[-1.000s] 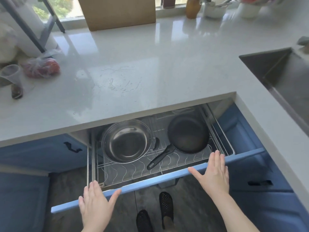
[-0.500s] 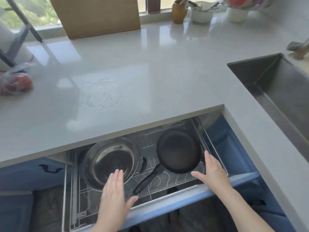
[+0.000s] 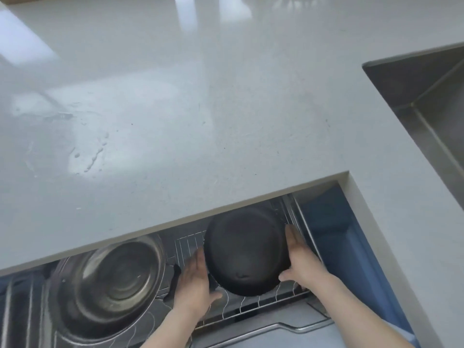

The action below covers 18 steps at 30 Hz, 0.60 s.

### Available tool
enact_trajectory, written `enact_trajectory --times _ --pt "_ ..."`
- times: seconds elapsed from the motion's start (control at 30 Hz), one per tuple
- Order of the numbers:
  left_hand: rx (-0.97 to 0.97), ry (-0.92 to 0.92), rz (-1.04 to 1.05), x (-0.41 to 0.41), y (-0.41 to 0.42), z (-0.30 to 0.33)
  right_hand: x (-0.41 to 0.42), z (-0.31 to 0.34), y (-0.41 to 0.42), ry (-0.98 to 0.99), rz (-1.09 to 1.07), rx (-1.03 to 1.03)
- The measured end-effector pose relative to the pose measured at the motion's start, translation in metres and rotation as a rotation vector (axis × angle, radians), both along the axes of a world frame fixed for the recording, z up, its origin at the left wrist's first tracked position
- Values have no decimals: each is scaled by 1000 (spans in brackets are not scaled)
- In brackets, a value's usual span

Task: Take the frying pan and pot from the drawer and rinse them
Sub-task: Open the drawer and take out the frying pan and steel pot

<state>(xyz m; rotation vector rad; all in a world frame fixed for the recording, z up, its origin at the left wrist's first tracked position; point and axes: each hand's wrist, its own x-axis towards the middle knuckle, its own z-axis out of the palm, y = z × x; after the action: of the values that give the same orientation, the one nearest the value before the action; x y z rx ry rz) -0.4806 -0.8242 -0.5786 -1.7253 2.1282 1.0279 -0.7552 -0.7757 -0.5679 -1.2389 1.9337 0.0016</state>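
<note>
A black frying pan (image 3: 244, 249) lies in the wire rack of the open drawer (image 3: 263, 305), on its right side. My left hand (image 3: 194, 285) presses against the pan's left rim, over where its handle starts. My right hand (image 3: 298, 259) holds the pan's right rim. The handle is mostly hidden under my left hand. To the left, a shiny steel pot (image 3: 110, 280) stands in the same rack, partly under the counter edge, untouched.
The pale grey counter (image 3: 200, 109) overhangs the back of the drawer and carries a few water drops. A steel sink (image 3: 431, 96) is sunk into the counter at the right. Blue cabinet fronts (image 3: 339, 237) flank the drawer on the right.
Both hands have moved from the drawer's front edge into the rack and closed on either side of the frying pan. The view has dropped closer to the drawer.
</note>
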Motion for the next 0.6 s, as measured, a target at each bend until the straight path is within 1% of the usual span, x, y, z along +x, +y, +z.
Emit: enact_trajectory --times 0.13,0.3,0.4,0.6 --pt "108 0 33 -7 -5 -16 -5 -15 -4 -59 -73 72" --pt "183 -37 94 -11 0 -26 -5 -23 -4 -150 -139 111" --pt "254 93 223 -8 1 -24 -4 -21 -3 -200 -170 104" --pt "430 291 306 -5 5 -9 -7 -2 -6 -278 -238 26"
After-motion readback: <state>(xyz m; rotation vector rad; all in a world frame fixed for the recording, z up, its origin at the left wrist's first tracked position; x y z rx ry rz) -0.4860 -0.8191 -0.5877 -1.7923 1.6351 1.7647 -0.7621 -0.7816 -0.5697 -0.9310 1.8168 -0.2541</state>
